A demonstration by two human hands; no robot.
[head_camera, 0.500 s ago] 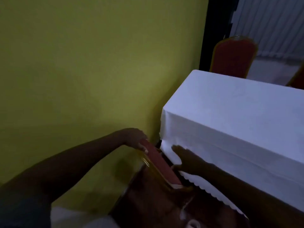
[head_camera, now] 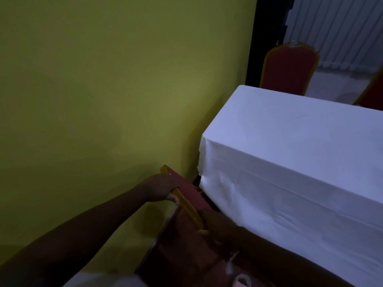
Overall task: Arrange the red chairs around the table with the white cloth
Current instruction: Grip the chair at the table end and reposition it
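Three red chairs show: one (head_camera: 187,195) near, one (head_camera: 289,68) far, one (head_camera: 373,92) at the edge. One clothed table (head_camera: 290,152). Two hands (head_camera: 159,188) (head_camera: 219,224).

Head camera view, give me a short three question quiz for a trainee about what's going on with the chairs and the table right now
1. True or false: both hands grip the top edge of the near chair's backrest.
2. Multiple choice: the white cloth hangs over the table's A) near side and left end, B) far side only, C) no side.
3. Short answer: what stands past the far edge of the table, and what colour is the wall on the left?

Key
1. True. The left hand is on the upper end, the right hand on the lower end, though that one is dim.
2. A.
3. A red chair with a gold frame, plus the edge of another; yellow-green.
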